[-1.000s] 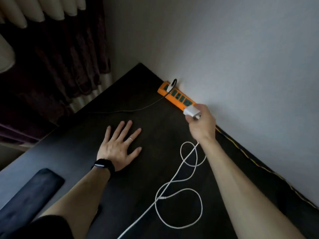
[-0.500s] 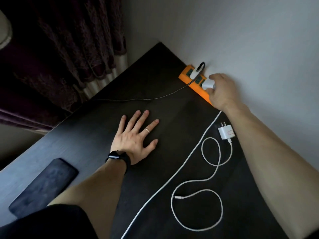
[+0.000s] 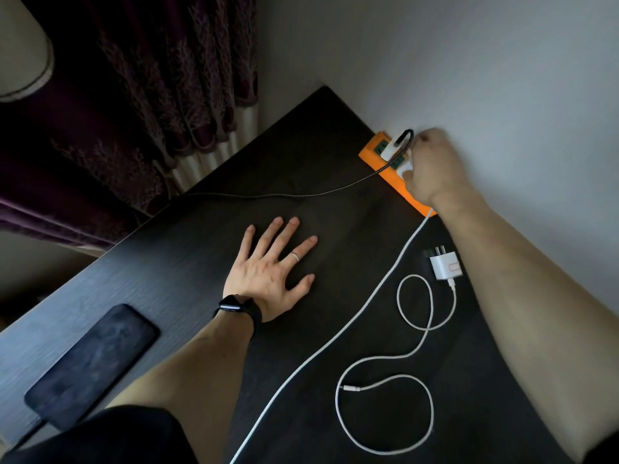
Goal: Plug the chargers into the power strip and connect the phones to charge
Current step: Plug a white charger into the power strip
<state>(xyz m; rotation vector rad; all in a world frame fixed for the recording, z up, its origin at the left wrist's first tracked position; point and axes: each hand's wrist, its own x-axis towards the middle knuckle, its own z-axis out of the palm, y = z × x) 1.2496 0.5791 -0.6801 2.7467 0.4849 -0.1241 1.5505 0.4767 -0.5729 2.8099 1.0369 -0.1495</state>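
Nearest, a dark phone point(image 3: 90, 366) lies on the desk point(image 3: 187, 262), screen unlit. A looped white cable point(image 3: 351, 388) ends at a loose charger point(image 3: 445, 266); the pinkish mark on its face is too small to read. The left hand point(image 3: 271, 272) rests flat, fingers spread. Farther off, the right hand point(image 3: 432, 169) curls round a second charger point(image 3: 405, 169) on the orange power strip point(image 3: 397, 187) by the wall, hiding most of it; whether its pins are seated cannot be told. Beyond, a third charger point(image 3: 389, 150) stands plugged in.
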